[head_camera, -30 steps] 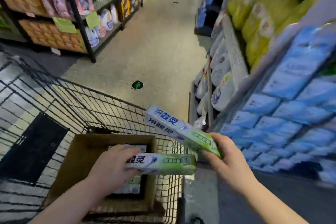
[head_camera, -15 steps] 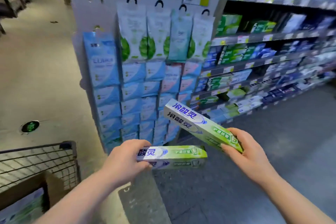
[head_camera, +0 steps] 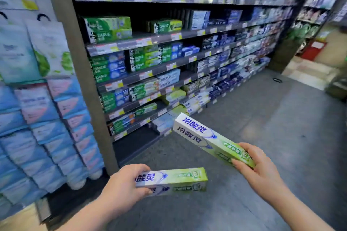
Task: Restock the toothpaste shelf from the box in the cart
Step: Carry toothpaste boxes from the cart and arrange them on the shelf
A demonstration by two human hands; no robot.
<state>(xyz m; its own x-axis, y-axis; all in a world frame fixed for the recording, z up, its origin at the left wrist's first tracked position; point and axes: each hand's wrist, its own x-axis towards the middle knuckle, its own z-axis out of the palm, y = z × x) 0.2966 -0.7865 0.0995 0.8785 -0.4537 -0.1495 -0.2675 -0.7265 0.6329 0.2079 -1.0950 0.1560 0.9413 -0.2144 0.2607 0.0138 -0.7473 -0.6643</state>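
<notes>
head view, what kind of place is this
Most likely a supermarket's toothpaste aisle: tiered shelves packed with boxed toothpaste, price tags along the shelf edges, and hanging packs on an end display.

Two white-and-green toothpaste cartons are hovering before the toothpaste shelf (head_camera: 169, 69): the lower carton (head_camera: 174, 181) level, the upper carton (head_camera: 212, 139) tilting.

Blue-wrapped packs (head_camera: 43, 133) stacked beside hanging pouches (head_camera: 50, 50)

far shelf boxes (head_camera: 244, 62) blurred, left hand (head_camera: 122, 187) covers carton (head_camera: 174, 179) txt
</notes>
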